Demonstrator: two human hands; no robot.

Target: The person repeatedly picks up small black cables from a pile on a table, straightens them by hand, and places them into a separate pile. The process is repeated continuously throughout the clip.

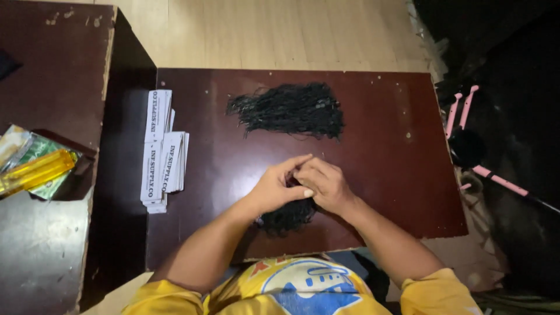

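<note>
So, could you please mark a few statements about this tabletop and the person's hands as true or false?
1. Both hands, the left hand and the right hand, meet over a small black bundle of cords. True.
2. The larger black cord pile lies nearer the person than the hands. False: it lies beyond them.
3. The white card stacks sit on the table's left side. True.
4. The yellow tool lies between the hands. False: it is far left.
</note>
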